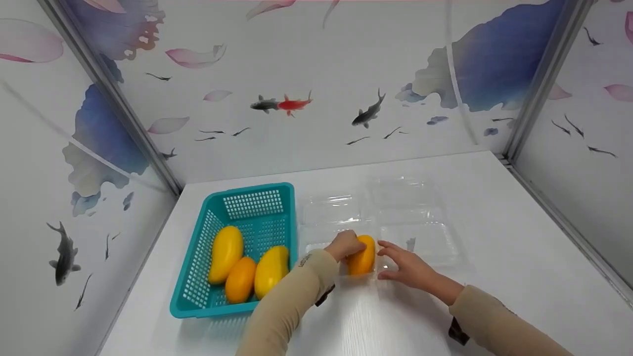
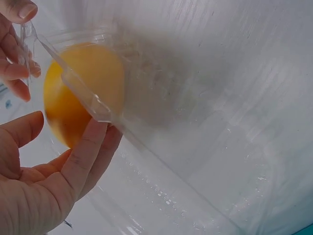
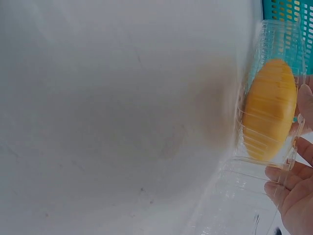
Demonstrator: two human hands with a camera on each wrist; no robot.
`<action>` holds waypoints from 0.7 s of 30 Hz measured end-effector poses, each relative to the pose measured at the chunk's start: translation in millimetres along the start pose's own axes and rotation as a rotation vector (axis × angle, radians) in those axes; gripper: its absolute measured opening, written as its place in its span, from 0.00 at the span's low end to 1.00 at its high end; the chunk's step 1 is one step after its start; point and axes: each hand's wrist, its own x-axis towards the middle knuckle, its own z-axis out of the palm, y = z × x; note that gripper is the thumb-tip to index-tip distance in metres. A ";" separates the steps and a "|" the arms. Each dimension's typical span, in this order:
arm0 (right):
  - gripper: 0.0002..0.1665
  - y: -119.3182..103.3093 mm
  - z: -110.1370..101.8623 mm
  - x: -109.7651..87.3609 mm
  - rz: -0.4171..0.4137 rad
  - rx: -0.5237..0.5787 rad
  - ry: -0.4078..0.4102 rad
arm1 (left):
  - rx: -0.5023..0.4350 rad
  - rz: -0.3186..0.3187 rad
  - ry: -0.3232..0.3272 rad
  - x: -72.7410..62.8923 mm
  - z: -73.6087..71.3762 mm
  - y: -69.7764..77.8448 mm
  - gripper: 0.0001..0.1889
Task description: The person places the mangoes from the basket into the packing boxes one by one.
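Note:
A yellow-orange mango (image 1: 361, 255) lies lengthwise in a compartment of a clear plastic container (image 3: 279, 30). My left hand (image 1: 346, 244) reaches over the mango from the left; in the left wrist view its extended fingers (image 2: 84, 156) touch the mango and the container's edge, while the thumb stands apart. To the right of the mango, my right hand (image 1: 408, 267) has its thumb and fingers spread at the container's side. In the right wrist view its fingertips (image 3: 276, 188) are right at the plastic rim.
At left stands a teal basket (image 1: 292, 217) holding a yellow mango (image 1: 226, 254), an orange one (image 1: 241, 280) and another yellow mango (image 1: 271, 272). A second clear container (image 1: 420, 242) lies opened at right. Patterned wall panels (image 1: 316, 143) enclose the white table (image 1: 514, 237).

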 end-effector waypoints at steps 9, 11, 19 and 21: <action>0.29 -1.6 2.8 0.4 0.000 0.002 0.001 | 0.025 0.018 -0.002 -9.5 -27.6 6.7 0.25; 0.30 -1.2 3.5 1.0 -0.003 0.001 0.001 | 0.022 0.031 0.001 -12.5 -43.2 6.5 0.25; 0.28 -0.8 3.7 -0.4 0.029 0.010 0.009 | -0.126 0.119 0.047 -34.1 -122.6 -17.1 0.26; 0.28 -0.4 3.6 -1.2 0.033 0.007 0.010 | -0.118 0.084 0.078 -40.1 -138.2 -32.6 0.27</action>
